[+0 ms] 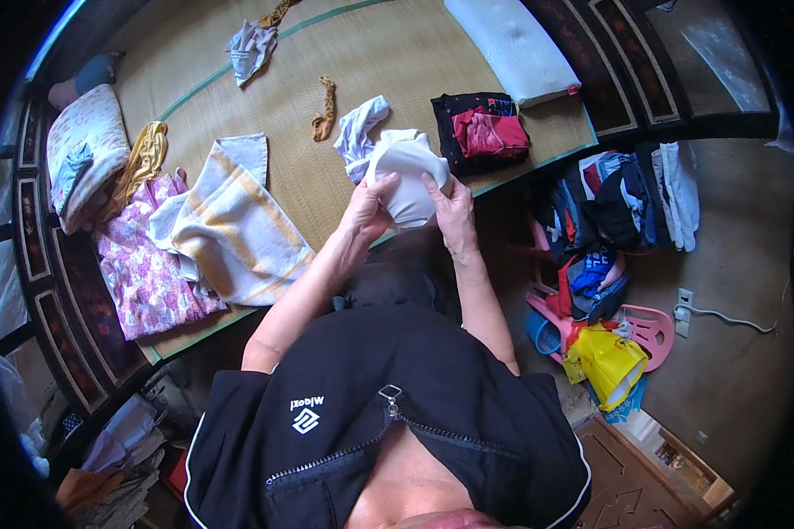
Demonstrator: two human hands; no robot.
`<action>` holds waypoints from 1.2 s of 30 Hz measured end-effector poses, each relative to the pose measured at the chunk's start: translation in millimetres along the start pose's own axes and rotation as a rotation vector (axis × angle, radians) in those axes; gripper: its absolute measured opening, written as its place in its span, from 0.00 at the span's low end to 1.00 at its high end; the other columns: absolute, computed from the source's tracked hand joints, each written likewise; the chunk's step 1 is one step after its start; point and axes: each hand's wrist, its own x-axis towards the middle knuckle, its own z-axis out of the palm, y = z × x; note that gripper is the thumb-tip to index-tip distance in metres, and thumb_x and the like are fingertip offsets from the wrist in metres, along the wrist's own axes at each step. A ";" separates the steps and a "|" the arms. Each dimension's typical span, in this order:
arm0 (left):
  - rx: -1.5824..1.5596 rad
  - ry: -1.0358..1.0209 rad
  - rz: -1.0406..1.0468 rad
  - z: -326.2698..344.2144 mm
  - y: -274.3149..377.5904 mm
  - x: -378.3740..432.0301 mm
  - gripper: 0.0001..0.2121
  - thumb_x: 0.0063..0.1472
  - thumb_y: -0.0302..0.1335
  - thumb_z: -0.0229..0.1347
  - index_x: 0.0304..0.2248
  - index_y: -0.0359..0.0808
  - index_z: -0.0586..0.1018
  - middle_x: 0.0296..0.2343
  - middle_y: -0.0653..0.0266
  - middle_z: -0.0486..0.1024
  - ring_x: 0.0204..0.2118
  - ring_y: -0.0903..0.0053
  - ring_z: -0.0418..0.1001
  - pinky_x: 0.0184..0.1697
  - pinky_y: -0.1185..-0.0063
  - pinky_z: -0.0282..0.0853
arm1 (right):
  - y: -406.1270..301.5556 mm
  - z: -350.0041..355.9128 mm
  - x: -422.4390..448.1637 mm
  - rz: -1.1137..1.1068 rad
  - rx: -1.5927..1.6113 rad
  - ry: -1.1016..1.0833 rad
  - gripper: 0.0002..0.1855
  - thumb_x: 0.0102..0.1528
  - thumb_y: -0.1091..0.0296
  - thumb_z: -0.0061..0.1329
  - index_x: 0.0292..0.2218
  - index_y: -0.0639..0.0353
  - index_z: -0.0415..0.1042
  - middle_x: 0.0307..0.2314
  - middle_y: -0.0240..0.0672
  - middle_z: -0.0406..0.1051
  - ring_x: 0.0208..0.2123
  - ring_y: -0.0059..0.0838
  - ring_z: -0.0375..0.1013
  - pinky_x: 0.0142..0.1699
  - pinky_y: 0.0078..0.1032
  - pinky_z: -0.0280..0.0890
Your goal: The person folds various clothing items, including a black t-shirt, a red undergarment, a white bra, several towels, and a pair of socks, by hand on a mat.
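A white cloth garment is held up between my two hands, just off the bed's front edge. My left hand grips its left side, thumb on top. On the opposite side, my right hand pinches the fabric with the thumb in front. Behind the garment, a crumpled pale lavender cloth lies on the woven mat. Folded black and red clothes rest on the mat to the right. A brown patterned cloth strip lies farther back.
At left are a striped towel, pink floral fabric and a yellow cloth. A white pillow lies back right. Beyond the bed's edge, a pink plastic chair and piles of clothes stand at right.
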 end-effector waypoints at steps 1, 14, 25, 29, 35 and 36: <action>-0.047 0.023 -0.057 3.9 3.5 -3.4 0.20 0.54 0.30 0.58 0.46 0.36 0.70 0.40 0.61 0.73 0.43 0.68 0.71 0.49 0.65 0.65 | 3.7 0.8 -0.7 0.050 0.246 -0.030 0.19 0.54 0.55 0.50 0.39 0.61 0.72 0.32 0.37 0.74 0.33 0.25 0.73 0.38 0.27 0.66; 0.302 -0.183 0.084 1.1 19.7 -22.3 0.19 0.49 0.18 0.59 0.42 0.32 0.71 0.36 0.63 0.74 0.37 0.76 0.74 0.43 0.74 0.71 | 9.4 -7.6 -10.9 -0.124 0.668 0.052 0.13 0.54 0.69 0.51 0.41 0.60 0.72 0.35 0.29 0.73 0.37 0.16 0.68 0.45 0.19 0.61; -0.031 0.185 -0.094 24.4 27.6 -35.1 0.15 0.57 0.37 0.56 0.36 0.33 0.76 0.25 0.68 0.76 0.22 0.84 0.72 0.27 0.83 0.69 | 0.4 -0.5 -13.9 -0.096 0.749 0.163 0.13 0.56 0.64 0.48 0.40 0.61 0.73 0.36 0.29 0.73 0.37 0.19 0.69 0.45 0.22 0.63; 0.457 -0.156 0.133 -26.8 33.7 -16.6 0.13 0.55 0.30 0.58 0.38 0.35 0.74 0.31 0.67 0.75 0.34 0.82 0.72 0.40 0.80 0.68 | -14.2 2.0 -18.8 -0.185 0.617 0.128 0.16 0.52 0.71 0.52 0.43 0.64 0.70 0.37 0.31 0.72 0.37 0.19 0.70 0.45 0.21 0.64; 0.516 -0.105 0.301 11.7 30.2 -28.7 0.11 0.54 0.23 0.57 0.38 0.33 0.74 0.29 0.67 0.74 0.31 0.84 0.71 0.35 0.83 0.68 | -7.1 1.3 -17.9 -0.064 0.366 0.008 0.17 0.46 0.74 0.58 0.39 0.65 0.72 0.33 0.33 0.72 0.34 0.21 0.71 0.40 0.19 0.66; 0.586 0.022 0.258 7.3 35.2 -27.2 0.13 0.54 0.23 0.57 0.40 0.33 0.73 0.28 0.66 0.74 0.31 0.83 0.72 0.33 0.84 0.68 | -6.7 -3.0 -15.8 -0.046 0.351 0.020 0.16 0.46 0.74 0.58 0.38 0.65 0.72 0.32 0.33 0.73 0.33 0.21 0.71 0.39 0.19 0.66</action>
